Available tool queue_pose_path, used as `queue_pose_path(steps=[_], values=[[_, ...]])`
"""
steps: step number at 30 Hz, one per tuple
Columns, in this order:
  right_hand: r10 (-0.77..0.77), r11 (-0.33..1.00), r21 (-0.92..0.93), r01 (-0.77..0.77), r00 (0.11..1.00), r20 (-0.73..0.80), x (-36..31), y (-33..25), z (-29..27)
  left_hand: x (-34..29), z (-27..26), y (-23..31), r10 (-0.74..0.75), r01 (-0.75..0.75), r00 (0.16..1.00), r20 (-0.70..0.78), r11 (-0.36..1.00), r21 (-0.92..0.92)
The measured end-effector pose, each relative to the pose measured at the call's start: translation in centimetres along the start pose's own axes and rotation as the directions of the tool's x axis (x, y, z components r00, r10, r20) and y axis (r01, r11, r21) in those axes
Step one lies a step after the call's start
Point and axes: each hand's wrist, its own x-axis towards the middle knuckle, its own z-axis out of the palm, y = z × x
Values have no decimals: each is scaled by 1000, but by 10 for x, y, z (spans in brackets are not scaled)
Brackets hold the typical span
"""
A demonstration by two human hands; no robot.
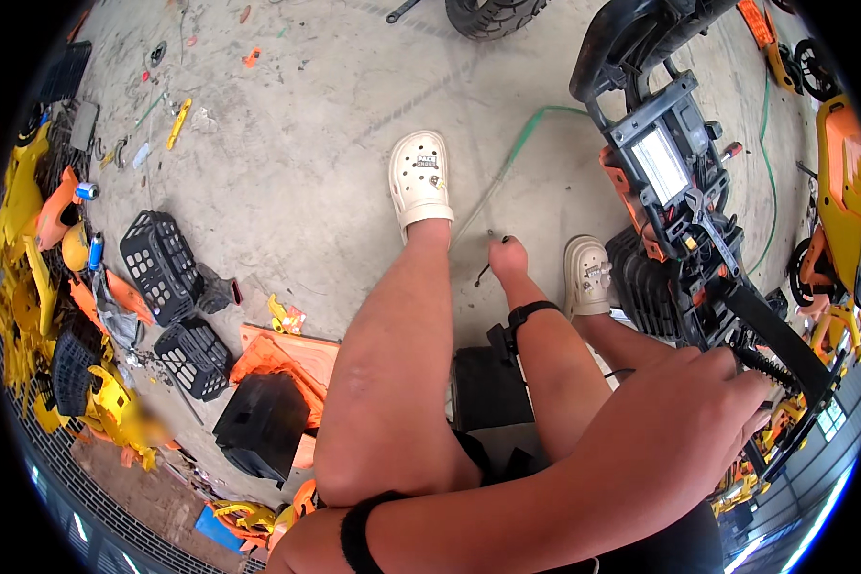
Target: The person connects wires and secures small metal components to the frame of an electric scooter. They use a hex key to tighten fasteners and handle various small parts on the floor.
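Note:
My left arm crosses to the right, and my left hand (710, 407) is closed against the lower part of a partly stripped black vehicle frame (674, 124). Its fingers curl away on the far side, so what they grip is hidden. Beside that hand are a black bar (775, 335) and a coil spring (763, 364). Low between my legs, my right hand (510, 258) is closed round a thin dark tool (484, 268), whose exact kind is too small to tell. A metal wrench (713, 230) rests on the frame.
Black slatted crates (158, 263), a black box (261, 426) and orange panels (287, 359) lie left of my legs. Yellow body parts (29, 230) pile up at the far left. A green hose (526, 134) crosses the floor, and a tyre (493, 14) stands ahead.

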Motion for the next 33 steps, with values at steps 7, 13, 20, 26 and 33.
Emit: queue_pose_path(steps=[7,13,20,26,33], values=[[-160,987,-32,156,972,-172,6,9,18,-4,-10,-5,49,-46,997,-62,997,54],[-107,988,-126,91,987,-124,1,-16,13,-6,-12,-6,26,-22,998,-57,998,62],[-22,986,-166,12,998,-62,3,-27,10,5,-11,-5,27,-23,995,-100,999,36],[8,988,-154,-16,999,-49,-3,-25,-1,14,2,-11,3,-6,1000,26,995,96],[-80,996,17,82,989,-121,-38,-3,-32,32,28,-5,-52,37,995,85,985,166]])
